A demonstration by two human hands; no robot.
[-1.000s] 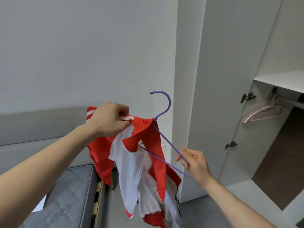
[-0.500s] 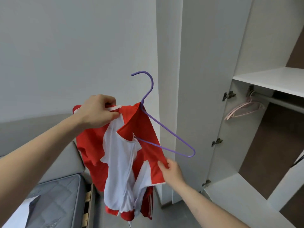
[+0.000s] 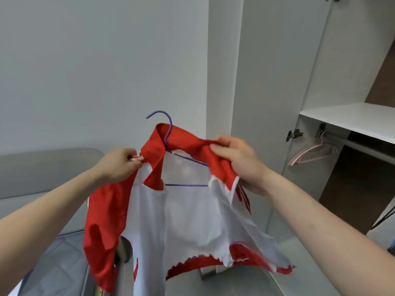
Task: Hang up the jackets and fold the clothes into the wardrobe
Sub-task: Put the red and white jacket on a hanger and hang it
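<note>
A red jacket (image 3: 106, 212) with white lining is held up in front of me, its inside facing me. A purple wire hanger (image 3: 168, 133) sits inside it, hook sticking up past the collar, bar visible across the open front. My left hand (image 3: 119, 165) pinches the jacket's left shoulder at a white-striped edge. My right hand (image 3: 239, 161) grips the red fabric of the right shoulder, over the hanger's right end. The open wardrobe (image 3: 350, 118) stands to the right with a hanging rail (image 3: 359, 144) under a white shelf.
A pale pink hanger (image 3: 312, 153) hangs on the rail. The open wardrobe door (image 3: 267, 103) stands just behind my right hand. A grey bed with a padded headboard (image 3: 42, 167) and mattress lies lower left. A plain wall is behind.
My right hand let go of the hanger's end, went to the jacket's loose front, then pulled its right shoulder over the hanger. The jacket now hangs spread open across the hanger.
</note>
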